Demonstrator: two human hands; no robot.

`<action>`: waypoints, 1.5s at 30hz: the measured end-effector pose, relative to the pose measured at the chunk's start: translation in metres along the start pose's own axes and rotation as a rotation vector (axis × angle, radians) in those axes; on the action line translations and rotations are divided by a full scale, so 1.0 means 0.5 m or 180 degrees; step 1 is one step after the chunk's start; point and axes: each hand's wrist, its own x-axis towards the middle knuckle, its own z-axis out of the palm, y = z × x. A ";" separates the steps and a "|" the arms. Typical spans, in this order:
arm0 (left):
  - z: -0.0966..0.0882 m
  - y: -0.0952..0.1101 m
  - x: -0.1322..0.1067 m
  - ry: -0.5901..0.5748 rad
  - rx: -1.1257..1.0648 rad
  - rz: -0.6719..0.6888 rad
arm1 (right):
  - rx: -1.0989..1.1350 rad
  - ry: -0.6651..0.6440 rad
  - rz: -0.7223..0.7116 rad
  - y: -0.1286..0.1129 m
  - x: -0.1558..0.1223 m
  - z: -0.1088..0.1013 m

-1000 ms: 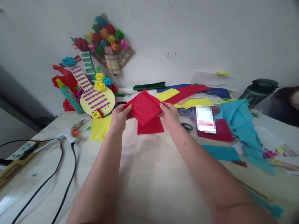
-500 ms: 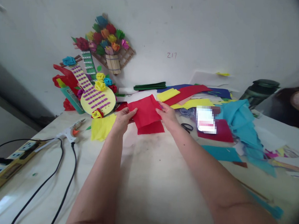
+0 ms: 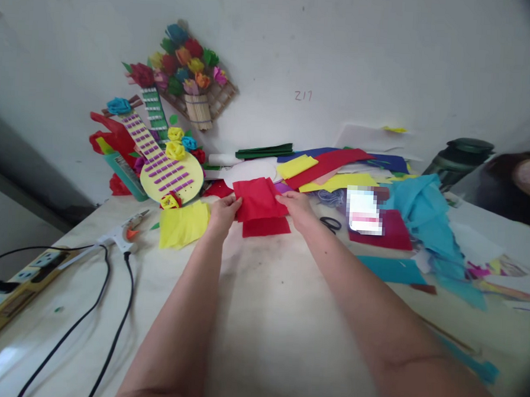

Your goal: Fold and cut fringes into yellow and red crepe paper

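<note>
A red paper square (image 3: 256, 199) is held low over the table between both hands. My left hand (image 3: 223, 214) pinches its left edge and my right hand (image 3: 299, 209) pinches its right edge. Under it, flat on the table, lies a second red paper sheet (image 3: 267, 227). A yellow paper sheet (image 3: 183, 224) lies just left of my left hand. Black scissors (image 3: 331, 224) rest to the right of my right hand.
A yellow paper guitar (image 3: 160, 163) and a paper flower basket (image 3: 191, 76) lean on the wall. Coloured papers (image 3: 333, 166) and blue tissue (image 3: 428, 219) crowd the right side. A glue gun (image 3: 123, 232), black cables (image 3: 108, 309) and a power strip (image 3: 16, 286) lie left. Another person (image 3: 523, 182) is at far right.
Both hands have lowered the red paper square from a raised, tilted hold down close to the sheet on the table.
</note>
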 end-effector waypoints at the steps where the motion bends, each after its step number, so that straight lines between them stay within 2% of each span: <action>1: -0.003 -0.008 0.003 -0.0039 0.0100 -0.0008 | -0.0056 -0.0015 0.0142 0.001 0.001 -0.001; 6: -0.023 -0.042 0.016 0.0232 0.0834 -0.0052 | -0.0756 0.0011 0.0540 0.005 0.010 -0.009; 10: -0.031 -0.055 0.018 0.0329 0.1272 -0.0153 | -0.1282 -0.0198 0.0764 0.012 0.015 -0.016; 14: -0.033 -0.056 0.014 0.0168 0.1294 -0.0190 | -0.1600 -0.0322 0.0550 0.018 0.021 -0.025; 17: -0.031 -0.051 0.008 0.0056 0.1294 -0.0199 | -0.2123 -0.0343 0.0432 0.017 0.025 -0.032; 23: -0.028 -0.048 0.005 0.0004 0.1372 -0.0287 | -0.2779 -0.0548 0.0600 0.014 0.030 -0.038; 28: -0.033 -0.063 0.018 -0.0005 0.1774 -0.0204 | -0.3262 -0.0704 0.0657 0.012 0.029 -0.037; 36: -0.032 -0.059 0.017 -0.0086 0.2021 -0.0254 | -0.3483 -0.0701 0.0564 0.006 0.025 -0.039; 45: -0.026 -0.066 0.023 0.0091 0.2641 -0.0210 | -0.3592 -0.0633 0.0619 0.019 0.036 -0.044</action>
